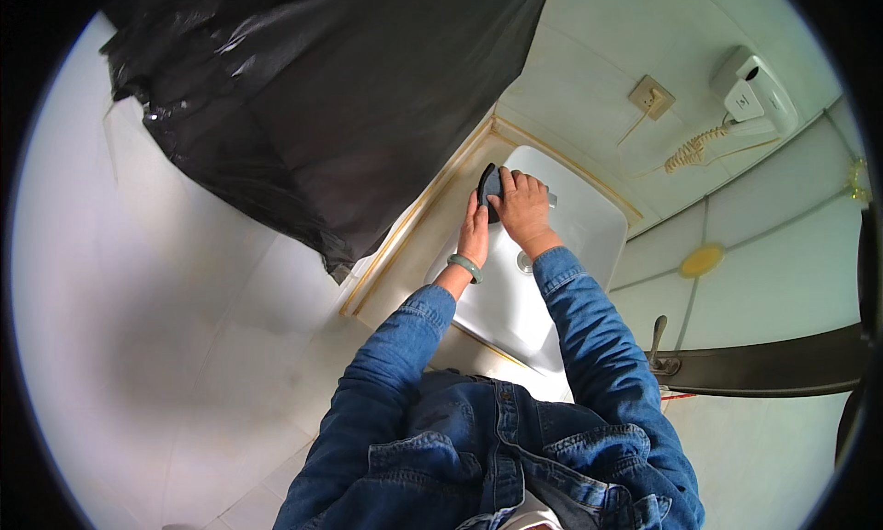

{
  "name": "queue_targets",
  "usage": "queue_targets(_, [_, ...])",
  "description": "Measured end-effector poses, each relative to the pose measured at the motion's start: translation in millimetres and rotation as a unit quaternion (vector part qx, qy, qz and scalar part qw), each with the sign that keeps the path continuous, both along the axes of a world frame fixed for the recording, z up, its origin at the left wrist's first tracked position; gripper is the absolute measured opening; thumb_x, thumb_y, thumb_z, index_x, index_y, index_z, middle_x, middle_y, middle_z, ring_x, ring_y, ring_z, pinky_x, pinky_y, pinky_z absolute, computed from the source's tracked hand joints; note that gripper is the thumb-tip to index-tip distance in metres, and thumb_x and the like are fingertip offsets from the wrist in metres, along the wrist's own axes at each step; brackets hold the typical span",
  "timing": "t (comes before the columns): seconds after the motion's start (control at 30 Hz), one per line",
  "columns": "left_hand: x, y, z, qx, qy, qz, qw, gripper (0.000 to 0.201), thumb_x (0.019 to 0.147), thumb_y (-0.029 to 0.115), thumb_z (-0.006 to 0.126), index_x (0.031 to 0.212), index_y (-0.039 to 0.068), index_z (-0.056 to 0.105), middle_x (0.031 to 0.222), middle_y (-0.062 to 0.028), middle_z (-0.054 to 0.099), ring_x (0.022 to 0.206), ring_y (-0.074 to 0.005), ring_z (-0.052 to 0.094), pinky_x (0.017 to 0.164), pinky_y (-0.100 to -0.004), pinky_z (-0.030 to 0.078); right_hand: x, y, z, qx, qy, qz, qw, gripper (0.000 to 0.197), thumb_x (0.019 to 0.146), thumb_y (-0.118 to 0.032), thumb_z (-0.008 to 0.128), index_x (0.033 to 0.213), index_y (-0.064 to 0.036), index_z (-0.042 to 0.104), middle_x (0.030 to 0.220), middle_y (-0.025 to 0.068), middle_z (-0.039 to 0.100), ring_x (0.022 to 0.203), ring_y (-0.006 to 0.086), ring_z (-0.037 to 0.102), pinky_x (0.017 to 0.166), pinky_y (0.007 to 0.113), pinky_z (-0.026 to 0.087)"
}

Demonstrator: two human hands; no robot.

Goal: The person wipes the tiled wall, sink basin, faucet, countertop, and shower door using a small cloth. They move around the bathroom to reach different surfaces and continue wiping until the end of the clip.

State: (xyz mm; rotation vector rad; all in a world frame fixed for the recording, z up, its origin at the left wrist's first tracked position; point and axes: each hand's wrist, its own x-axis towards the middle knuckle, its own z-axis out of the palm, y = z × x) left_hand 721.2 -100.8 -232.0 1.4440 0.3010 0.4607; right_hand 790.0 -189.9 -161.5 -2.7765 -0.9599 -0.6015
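Observation:
Both hands are at the upper left part of a white washbasin (579,231). Between them is a small dark item (490,186), with a grey-blue face and a curved black edge; its exact kind does not show. My left hand (474,233) grips it from the left and below, a green bangle (465,268) round the wrist. From the right, my right hand (524,210) closes over it with bent fingers, hiding part of it. Beside the right hand, a piece of the metal tap (552,200) shows. The round drain (525,262) lies below the hands.
A black plastic sheet (340,107) hangs at the upper left, close to the basin's ledge (405,259). On the right wall are a socket (652,97) and a white hair dryer (756,93) with a coiled cord. A door with a metal handle (659,341) stands at the right.

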Motion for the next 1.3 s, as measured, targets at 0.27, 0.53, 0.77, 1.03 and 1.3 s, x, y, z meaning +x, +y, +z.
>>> queue_targets(0.27, [-18,-17,11,-0.030,0.001,-0.017,0.999,0.054,0.098,0.028,0.036,0.149,0.012,0.028,0.143,-0.0165,0.044,0.131,-0.0330,0.043,0.107,-0.0384,0.033,1,-1,-3,0.069,-0.055,0.034,0.996,0.036,0.089,-0.024,0.060,0.121,-0.0078,0.059,0.115,0.0108,0.063,0.107,0.0301,0.056,0.092,0.042,0.042])
queue_targets(0.53, [-20,-24,16,-0.093,0.047,-0.013,0.994,0.058,0.102,0.032,0.039,0.151,0.006,0.023,0.145,-0.0182,0.041,0.134,-0.0270,0.040,0.110,-0.0346,0.030,-16,-34,-20,0.150,-0.070,0.117,0.979,0.038,0.072,0.002,0.061,0.109,-0.0073,0.062,0.112,0.0062,0.063,0.104,0.0294,0.055,0.090,0.041,0.042])
queue_targets(0.77, [-9,-29,-11,-0.024,0.054,0.016,0.998,0.057,0.100,0.029,0.038,0.151,0.009,0.021,0.144,-0.0206,0.044,0.131,-0.0337,0.045,0.108,-0.0379,0.035,-53,-84,-52,0.244,0.060,0.065,0.966,0.038,0.072,0.010,0.057,0.107,-0.0036,0.060,0.110,0.0118,0.061,0.103,0.0341,0.054,0.092,0.042,0.043])
queue_targets(1.03, [16,-46,-33,-0.032,0.061,0.048,0.996,0.046,0.101,0.018,0.036,0.143,0.003,0.031,0.144,-0.0201,0.041,0.134,-0.0297,0.040,0.111,-0.0372,0.032,-21,-124,-92,0.415,0.148,-0.086,0.894,0.031,0.089,-0.001,0.054,0.120,-0.0009,0.058,0.111,0.0185,0.061,0.103,0.0314,0.060,0.092,0.036,0.046])
queue_targets(1.3, [62,15,-6,-0.072,0.023,-0.017,0.997,0.053,0.103,0.041,0.033,0.131,0.000,0.052,0.132,-0.0143,0.055,0.122,-0.0219,0.051,0.105,-0.0324,0.036,66,-122,-74,0.320,0.084,-0.080,0.940,0.033,0.083,-0.001,0.057,0.116,-0.0035,0.060,0.112,0.0175,0.061,0.102,0.0388,0.055,0.089,0.045,0.046])
